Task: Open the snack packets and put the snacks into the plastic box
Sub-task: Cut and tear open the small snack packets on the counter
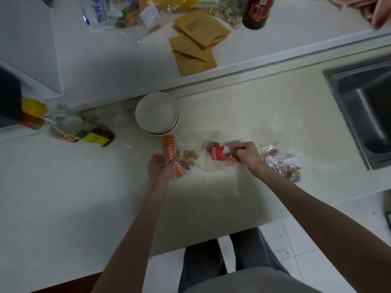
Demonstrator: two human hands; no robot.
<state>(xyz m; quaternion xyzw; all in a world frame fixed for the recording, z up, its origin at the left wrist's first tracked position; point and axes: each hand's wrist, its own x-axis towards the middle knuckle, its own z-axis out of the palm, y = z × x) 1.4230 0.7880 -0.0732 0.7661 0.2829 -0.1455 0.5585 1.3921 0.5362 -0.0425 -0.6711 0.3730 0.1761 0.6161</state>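
Observation:
My left hand (160,168) grips a clear snack packet with an orange patterned strip (171,155); brown nuts show inside it. My right hand (243,154) pinches a second clear packet by its red label (219,153), with a few nuts visible at its far end. Both packets are held low over the speckled countertop (264,115), side by side. Between and below the hands lies a faint transparent outline (222,178) that may be the plastic box; I cannot tell its edges. Further nut packets (283,166) lie just right of my right hand.
A stack of white bowls (157,113) stands just behind the packets. Sauce bottles (84,134) lie at the left. A steel sink (364,106) is at the right. Brown envelopes (196,43) and bags sit on the raised ledge. Another person's hand (372,9) shows at the top right.

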